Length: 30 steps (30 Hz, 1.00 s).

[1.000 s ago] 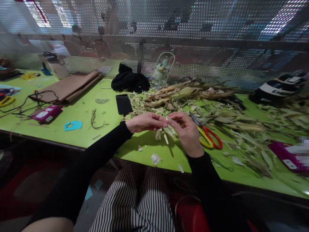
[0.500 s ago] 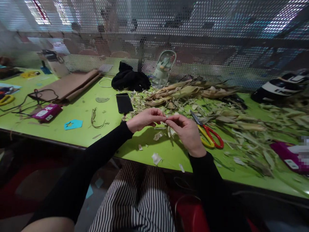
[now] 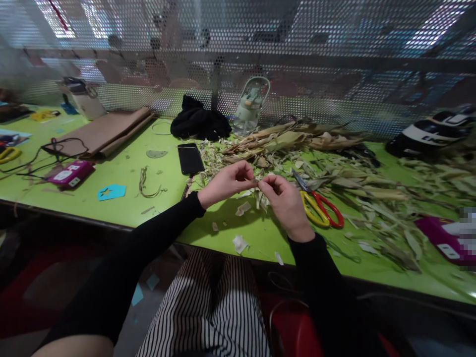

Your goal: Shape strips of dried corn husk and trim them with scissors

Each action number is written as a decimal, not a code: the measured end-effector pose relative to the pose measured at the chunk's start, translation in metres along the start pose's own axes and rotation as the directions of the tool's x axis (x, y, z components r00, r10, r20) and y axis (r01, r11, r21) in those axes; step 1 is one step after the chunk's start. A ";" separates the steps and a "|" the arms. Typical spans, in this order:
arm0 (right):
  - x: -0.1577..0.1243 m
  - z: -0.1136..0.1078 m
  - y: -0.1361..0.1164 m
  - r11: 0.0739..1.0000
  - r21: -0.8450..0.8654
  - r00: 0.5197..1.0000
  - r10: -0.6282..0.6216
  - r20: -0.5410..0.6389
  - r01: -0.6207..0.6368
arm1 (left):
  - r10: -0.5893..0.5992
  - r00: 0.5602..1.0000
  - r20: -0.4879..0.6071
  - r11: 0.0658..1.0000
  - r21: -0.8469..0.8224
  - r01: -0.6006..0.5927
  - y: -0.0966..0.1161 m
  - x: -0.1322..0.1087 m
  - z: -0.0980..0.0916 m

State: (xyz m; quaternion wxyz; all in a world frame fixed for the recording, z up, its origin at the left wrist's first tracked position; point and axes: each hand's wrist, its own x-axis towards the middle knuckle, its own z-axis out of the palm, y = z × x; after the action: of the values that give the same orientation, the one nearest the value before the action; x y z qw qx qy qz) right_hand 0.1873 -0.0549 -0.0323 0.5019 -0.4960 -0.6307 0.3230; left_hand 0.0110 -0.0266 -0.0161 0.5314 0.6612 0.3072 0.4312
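Observation:
My left hand and my right hand meet fingertip to fingertip above the green table. Both are pinched closed around something small, thin and pale that I cannot make out, perhaps a strip of dry husk. Pale husk scraps lie below the fingers, with white bits closer to the table's front edge. Beside my right hand rest scissors with one yellow and one red handle loop. Behind the hands spreads a heap of dried corn husks.
A black phone lies left of the husks. Further left are a blue tag, a purple box and brown paper. A black cloth, a clear-green bottle and a black bottle stand along the perforated screen.
The fingertips have shifted slightly right, and my left fingers have curled into a rounder pinch. The small thing stays between both hands.

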 end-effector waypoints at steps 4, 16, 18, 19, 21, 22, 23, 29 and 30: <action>0.001 0.000 0.001 0.997 0.063 0.999 0.052 0.013 -0.053 | 0.139 0.990 0.010 0.980 0.145 -0.139 -0.004 0.001 0.001; -0.002 0.002 -0.004 0.998 0.069 1.000 0.008 -0.003 -0.008 | 0.231 0.971 -0.056 0.877 0.444 -0.183 -0.007 -0.004 0.004; -0.002 0.002 -0.004 0.998 0.063 1.000 0.004 -0.003 -0.004 | 0.225 0.972 -0.063 0.885 0.431 -0.177 -0.007 -0.004 0.005; -0.002 0.002 -0.003 0.998 0.061 1.000 0.001 -0.003 -0.001 | 0.221 0.974 -0.056 0.883 0.436 -0.175 -0.006 -0.003 0.005; -0.001 0.001 -0.003 0.998 0.055 1.000 -0.008 0.000 0.008 | 0.209 0.977 -0.035 0.870 0.463 -0.170 -0.005 -0.003 0.005; -0.001 0.001 -0.002 0.999 0.049 1.000 -0.014 0.001 0.014 | 0.199 0.980 -0.027 0.866 0.473 -0.163 -0.004 -0.003 0.004; -0.001 0.001 -0.002 0.999 0.042 1.000 -0.022 -0.001 0.022 | 0.185 0.982 -0.023 0.867 0.474 -0.153 -0.002 -0.002 0.004; -0.001 -0.001 0.003 0.993 -0.066 0.994 -0.099 0.045 0.102 | -0.285 0.956 0.071 0.956 0.099 0.277 0.014 -0.002 -0.003; -0.001 -0.001 0.004 0.991 -0.078 0.992 -0.107 0.061 0.111 | -0.386 0.916 0.111 0.922 0.015 0.387 0.017 -0.001 -0.005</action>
State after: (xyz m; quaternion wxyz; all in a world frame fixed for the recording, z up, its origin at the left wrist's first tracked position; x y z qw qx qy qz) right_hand 0.1897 -0.0547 -0.0357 0.4801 -0.4715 -0.6835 0.2829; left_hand 0.0051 -0.0298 0.0002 0.6248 0.6088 0.3999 0.2811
